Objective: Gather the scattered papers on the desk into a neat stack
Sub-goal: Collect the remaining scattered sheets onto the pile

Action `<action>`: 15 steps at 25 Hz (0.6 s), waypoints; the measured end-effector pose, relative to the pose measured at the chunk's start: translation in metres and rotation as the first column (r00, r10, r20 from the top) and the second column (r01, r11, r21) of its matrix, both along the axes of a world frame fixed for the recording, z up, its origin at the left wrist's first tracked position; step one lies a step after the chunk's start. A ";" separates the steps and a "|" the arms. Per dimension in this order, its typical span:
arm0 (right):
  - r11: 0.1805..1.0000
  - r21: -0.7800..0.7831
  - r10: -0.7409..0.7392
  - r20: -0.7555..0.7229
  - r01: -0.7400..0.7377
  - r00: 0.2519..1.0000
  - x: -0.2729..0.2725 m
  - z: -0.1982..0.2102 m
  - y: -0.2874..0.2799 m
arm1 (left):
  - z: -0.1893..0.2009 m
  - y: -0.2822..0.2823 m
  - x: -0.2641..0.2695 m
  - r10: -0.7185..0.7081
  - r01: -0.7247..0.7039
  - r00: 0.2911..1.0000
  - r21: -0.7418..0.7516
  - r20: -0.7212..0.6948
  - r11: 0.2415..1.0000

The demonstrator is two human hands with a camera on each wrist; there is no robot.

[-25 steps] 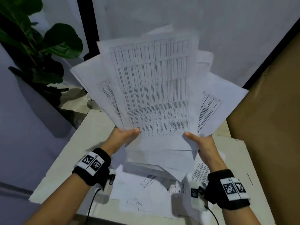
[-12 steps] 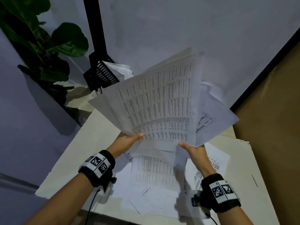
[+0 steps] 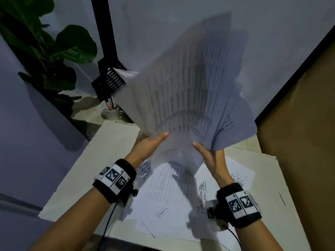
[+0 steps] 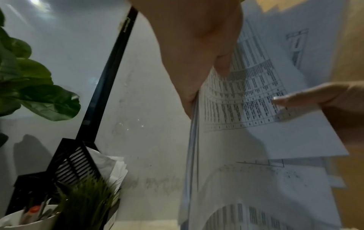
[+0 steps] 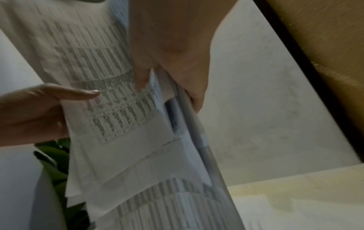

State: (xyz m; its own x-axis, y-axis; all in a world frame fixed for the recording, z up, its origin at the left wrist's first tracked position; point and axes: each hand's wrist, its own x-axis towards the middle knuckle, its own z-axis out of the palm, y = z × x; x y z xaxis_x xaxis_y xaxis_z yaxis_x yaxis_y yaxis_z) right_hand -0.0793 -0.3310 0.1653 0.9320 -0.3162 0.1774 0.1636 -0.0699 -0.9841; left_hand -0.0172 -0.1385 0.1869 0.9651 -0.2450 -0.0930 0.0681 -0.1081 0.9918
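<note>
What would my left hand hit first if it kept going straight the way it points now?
Probably the bundle of papers that the left hand already grips: it leans away ahead of the fingers. Beyond it the white wall looks nearest, though depth is unclear.

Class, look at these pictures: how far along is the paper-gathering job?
Done: many printed white sheets are lifted off the pale desk. In hand: the left hand and right hand grip that bundle's lower edge; it is fanned, not squared. Left: loose printed pages lie on the desk; nothing is neatly stacked yet.
</note>
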 end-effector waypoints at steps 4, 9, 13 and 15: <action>0.998 0.057 0.037 -0.048 -0.034 0.998 -0.001 0.009 -0.020 | -0.006 0.003 0.003 -0.053 0.055 0.998 -0.060 0.027 0.997; 0.990 0.009 0.141 -0.047 -0.140 0.989 0.006 0.023 -0.039 | 0.000 0.014 0.011 -0.207 0.214 0.976 -0.109 0.073 0.971; 0.980 0.013 0.201 -0.113 -0.201 0.973 0.011 0.020 -0.050 | 0.004 0.020 0.022 -0.289 0.300 0.952 -0.122 0.101 0.946; 0.976 0.026 0.216 -0.148 -0.215 0.965 0.014 0.013 -0.050 | -0.002 0.019 0.027 -0.295 0.301 0.953 -0.120 0.065 0.946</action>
